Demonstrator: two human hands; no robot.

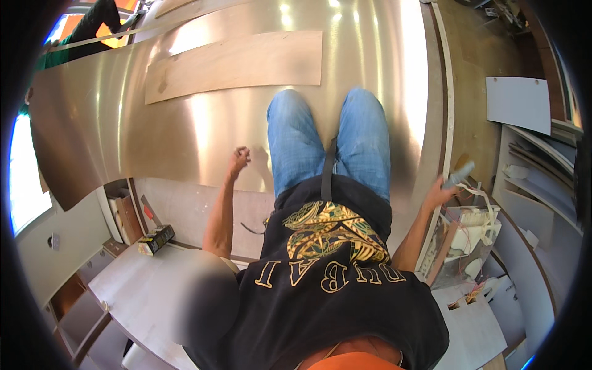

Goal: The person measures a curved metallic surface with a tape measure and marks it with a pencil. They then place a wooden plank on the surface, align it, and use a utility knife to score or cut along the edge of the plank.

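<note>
A large, shiny brass-coloured sheet (246,129) spreads out under my knees, curving down at its far left end. My left hand (240,159) hovers over its near part, fingers loosely bent and a little apart, with nothing visible in them. Out to the right, past the sheet's edge, my right hand (439,194) is closed around a grey elongated tool (458,175); its exact kind is unclear. On the sheet ahead of my left hand lies a long, thin tan board (237,65).
Another person (54,58) in green is at the far left by the sheet's end. A box (155,239) stands on the white panel (132,277) at my near left. Right of me are a clear bin (465,237) with cables and a rack of panels (542,166).
</note>
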